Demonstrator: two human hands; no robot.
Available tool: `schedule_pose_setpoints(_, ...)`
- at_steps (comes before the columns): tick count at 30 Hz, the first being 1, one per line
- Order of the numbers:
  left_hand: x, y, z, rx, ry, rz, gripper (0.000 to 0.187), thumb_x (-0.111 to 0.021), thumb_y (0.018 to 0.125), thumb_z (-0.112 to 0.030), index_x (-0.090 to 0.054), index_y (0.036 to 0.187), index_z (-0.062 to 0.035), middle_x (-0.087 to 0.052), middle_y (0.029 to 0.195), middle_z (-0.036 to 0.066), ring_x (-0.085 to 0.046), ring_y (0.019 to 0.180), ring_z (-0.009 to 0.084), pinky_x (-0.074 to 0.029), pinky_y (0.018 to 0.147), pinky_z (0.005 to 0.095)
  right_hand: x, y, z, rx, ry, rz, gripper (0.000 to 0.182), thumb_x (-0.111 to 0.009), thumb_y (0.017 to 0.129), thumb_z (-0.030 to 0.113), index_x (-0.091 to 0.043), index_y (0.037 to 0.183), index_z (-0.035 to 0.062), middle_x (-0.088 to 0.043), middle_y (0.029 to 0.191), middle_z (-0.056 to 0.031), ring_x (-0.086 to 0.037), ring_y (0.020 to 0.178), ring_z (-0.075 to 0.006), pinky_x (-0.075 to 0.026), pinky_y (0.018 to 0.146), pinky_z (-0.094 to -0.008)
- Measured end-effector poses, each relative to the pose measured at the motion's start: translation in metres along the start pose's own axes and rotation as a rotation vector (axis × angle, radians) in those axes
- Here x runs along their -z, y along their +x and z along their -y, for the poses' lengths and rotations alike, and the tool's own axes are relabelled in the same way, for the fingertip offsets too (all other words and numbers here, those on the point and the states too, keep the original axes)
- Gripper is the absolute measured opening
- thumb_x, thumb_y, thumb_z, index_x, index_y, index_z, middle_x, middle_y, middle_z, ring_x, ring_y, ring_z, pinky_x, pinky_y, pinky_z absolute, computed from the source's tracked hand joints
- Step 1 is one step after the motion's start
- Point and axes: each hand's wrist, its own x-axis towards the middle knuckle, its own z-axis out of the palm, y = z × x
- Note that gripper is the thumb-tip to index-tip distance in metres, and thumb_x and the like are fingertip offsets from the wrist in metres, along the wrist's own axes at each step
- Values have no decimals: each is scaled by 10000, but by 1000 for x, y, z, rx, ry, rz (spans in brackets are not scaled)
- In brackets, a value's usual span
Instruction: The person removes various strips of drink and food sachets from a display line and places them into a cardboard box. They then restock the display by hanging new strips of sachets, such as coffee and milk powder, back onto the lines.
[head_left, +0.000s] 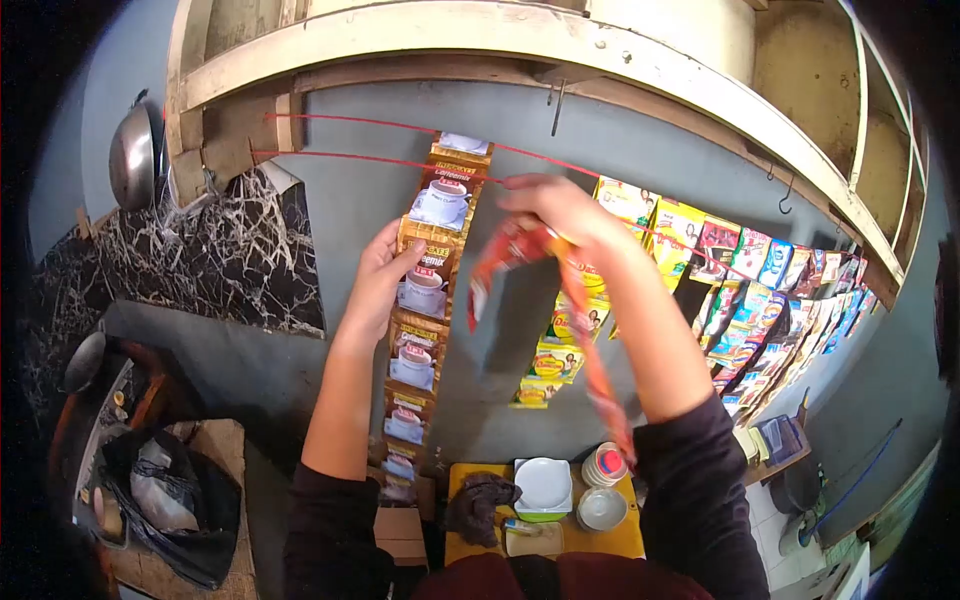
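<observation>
A long strip of brown coffee mix sachets [412, 365] hangs over the red strings [350, 157] on the grey wall. My left hand [380, 275] pinches the strip's left edge near its upper part, thumb on the front. To the right, my right hand [560, 208] is closed on a red and orange sachet strip [590, 345], which dangles below it, with one end folded out to the left. The fingers of my right hand are up at the red string. Yellow sachet strips [558, 360] hang behind my right forearm.
Many colourful sachet strips [770, 320] line the right wall. A wooden shelf [480, 35] with hooks [786, 195] runs overhead. Below stand a yellow table [625, 535] with bowls [603, 508] and a black plastic bag [215, 520]. A wok [132, 157] hangs at left.
</observation>
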Motion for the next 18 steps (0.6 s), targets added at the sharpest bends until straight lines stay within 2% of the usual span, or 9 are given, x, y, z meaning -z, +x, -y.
schedule_pose_setpoints(1, -2, 0, -2, -28, -3, -20, 281, -481, 830, -74, -444, 1098, 0, -570, 959, 62, -558, 823, 103, -455, 700, 239, 1, 26, -4, -158, 161, 151, 358, -555, 746, 159, -489, 1015, -68, -578, 715, -111, -551, 601, -176, -445, 555, -314)
schedule_pose_setpoints(5, -4, 0, -8, -85, -32, -69, 295, -476, 833, -88, -438, 1112, -1, -567, 960, 57, -558, 816, 97, -467, 664, 229, -4, 63, 19, -235, 201, 53, 302, -553, 753, 181, -518, 941, -53, -592, 723, -109, -574, 596, -201, -478, 572, -334)
schedule_pose_setpoints(8, -1, -1, -13, -100, -35, -42, 297, -478, 832, -90, -439, 1113, -1, -567, 958, 58, -558, 815, 98, -470, 657, 226, -3, 79, 22, -205, -61, -2, 160, -529, 786, 162, -558, 820, 8, -601, 695, -97, -565, 511, -133, -487, 484, -262)
schedule_pose_setpoints(10, 0, -1, -13, -98, -37, -34, 297, -478, 832, -90, -439, 1112, 0, -568, 958, 59, -559, 815, 98, -472, 653, 226, -10, 69, 37, -347, -19, 163, 150, -536, 780, 151, -560, 809, 6, -599, 673, -102, -576, 510, -147, -501, 493, -280)
schedule_pose_setpoints(12, 3, -3, -14, -78, -74, 32, 354, -475, 832, -93, -398, 1161, 11, -545, 1023, 65, -542, 871, 106, -436, 743, 226, -7, 85, 29, -382, 23, 211, 148, -565, 762, 136, -564, 796, -8, -598, 669, -103, -574, 499, -166, -498, 480, -285)
schedule_pose_setpoints(14, 3, 1, -8, -84, -62, 19, 356, -472, 831, -85, -396, 1166, 5, -552, 1010, 66, -545, 876, 113, -439, 753, 239, -8, 95, 29, -232, 13, 4, 123, -582, 731, 70, -561, 789, -36, -590, 675, -119, -567, 499, -200, -495, 501, -292)
schedule_pose_setpoints(15, 5, 3, -3, -62, -34, 7, 354, -469, 830, -77, -396, 1168, 0, -556, 1003, 69, -546, 878, 116, -441, 754, 245, -15, 89, 33, -184, 126, -88, 123, -587, 712, 15, -555, 800, -66, -585, 646, -121, -562, 489, -193, -471, 456, -305)
schedule_pose_setpoints(16, 7, 6, 2, -38, -6, -5, 353, -465, 830, -68, -396, 1170, -5, -559, 996, 71, -547, 881, 118, -444, 755, 250, -20, 88, 30, -183, 129, -86, 123, -587, 712, 15, -555, 800, -66, -585, 646, -121, -562, 489, -193, -471, 456, -305)
schedule_pose_setpoints(18, 9, 11, 10, -19, -24, -1, 333, -451, 830, -52, -405, 1158, -11, -564, 988, 74, -551, 882, 123, -445, 757, 258, -29, 89, 20, 163, 4, -195, 162, -593, 715, 20, -554, 823, -93, -580, 641, -110, -558, 488, -173, -436, 423, -303)
